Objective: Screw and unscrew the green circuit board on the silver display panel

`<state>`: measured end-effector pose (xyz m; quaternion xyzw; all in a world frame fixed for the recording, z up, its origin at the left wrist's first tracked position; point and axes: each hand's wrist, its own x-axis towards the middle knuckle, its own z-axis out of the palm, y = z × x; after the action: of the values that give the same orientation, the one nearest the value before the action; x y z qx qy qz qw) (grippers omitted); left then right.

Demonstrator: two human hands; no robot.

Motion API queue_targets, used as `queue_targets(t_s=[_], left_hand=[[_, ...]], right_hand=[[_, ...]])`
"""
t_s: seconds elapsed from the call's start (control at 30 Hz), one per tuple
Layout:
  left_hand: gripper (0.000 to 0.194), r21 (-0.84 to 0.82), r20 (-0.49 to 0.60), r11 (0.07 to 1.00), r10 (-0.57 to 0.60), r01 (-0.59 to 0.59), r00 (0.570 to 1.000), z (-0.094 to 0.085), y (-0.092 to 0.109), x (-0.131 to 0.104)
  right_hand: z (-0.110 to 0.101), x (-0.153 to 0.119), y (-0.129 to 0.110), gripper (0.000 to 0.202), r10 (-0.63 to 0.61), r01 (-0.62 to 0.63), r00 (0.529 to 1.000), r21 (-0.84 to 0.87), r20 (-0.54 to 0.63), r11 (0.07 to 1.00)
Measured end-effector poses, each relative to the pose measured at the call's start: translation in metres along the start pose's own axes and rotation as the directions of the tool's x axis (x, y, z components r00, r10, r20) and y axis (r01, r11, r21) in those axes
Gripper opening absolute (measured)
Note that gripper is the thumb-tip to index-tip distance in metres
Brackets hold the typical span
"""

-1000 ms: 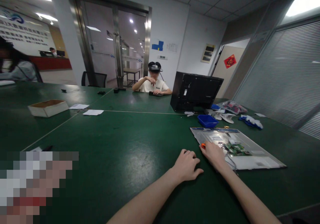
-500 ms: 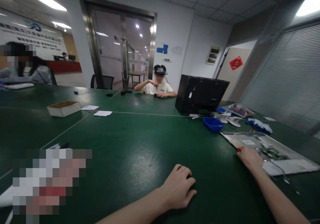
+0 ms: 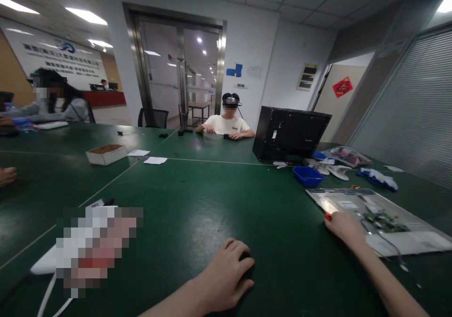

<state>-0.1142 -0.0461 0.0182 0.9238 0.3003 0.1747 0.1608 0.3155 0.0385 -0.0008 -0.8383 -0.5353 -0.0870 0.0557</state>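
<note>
My left hand (image 3: 228,274) rests on the green tabletop (image 3: 226,180), fingers loosely bent and apart, with nothing in it. Over to the right, my right hand (image 3: 346,230) is closed at the left edge of a flat grey-white panel (image 3: 409,244). A small orange piece (image 3: 328,216) sticks out from its fingers; the rest of that thing is hidden. On the panel, beyond my right wrist, lie green circuit boards (image 3: 384,220) and a thin cable (image 3: 391,246).
A blue tray (image 3: 308,176) and a black monitor (image 3: 293,135) stand behind the panel. Blue-and-white gloves (image 3: 377,179) lie further right. A white box (image 3: 106,154) and papers (image 3: 155,160) are at left. A co-worker (image 3: 229,124) sits across; another person (image 3: 56,100) sits far left.
My view has turned slightly left. The panel has shifted left on the table, together with my right hand. My left hand has moved left. The co-worker across has lowered a raised hand.
</note>
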Motion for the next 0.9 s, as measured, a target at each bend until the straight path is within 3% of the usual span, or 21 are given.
queue_targets(t_s=[0.2, 0.43, 0.57, 0.77, 0.9], left_hand=[[0.035, 0.016, -0.048, 0.998, -0.054, 0.055, 0.997, -0.012, -0.011, 0.003], [0.036, -0.097, -0.134, 0.981, -0.179, 0.167, 0.975, -0.029, -0.047, 0.019], [0.043, -0.131, -0.149, 0.967, -0.235, 0.217, 0.96, -0.031, -0.076, 0.038], [0.043, -0.015, -0.136, 0.977, -0.213, 0.213, 0.968, -0.021, -0.114, 0.041], [0.038, 0.129, -0.155, 0.981, -0.121, 0.142, 0.98, -0.022, -0.125, 0.019]], right_hand=[[-0.021, -0.074, -0.097, 0.024, -0.314, 0.312, 0.937, 0.035, 0.157, 0.949], [-0.062, -0.165, -0.205, 0.029, -0.653, 0.623, 0.741, 0.203, 0.157, 0.756], [-0.078, -0.201, -0.255, 0.04, -0.788, 0.733, 0.597, 0.297, 0.15, 0.612], [-0.096, -0.24, -0.314, 0.049, -0.876, 0.796, 0.44, 0.368, 0.195, 0.481], [-0.106, -0.258, -0.321, 0.045, -0.929, 0.848, 0.315, 0.383, 0.196, 0.368]])
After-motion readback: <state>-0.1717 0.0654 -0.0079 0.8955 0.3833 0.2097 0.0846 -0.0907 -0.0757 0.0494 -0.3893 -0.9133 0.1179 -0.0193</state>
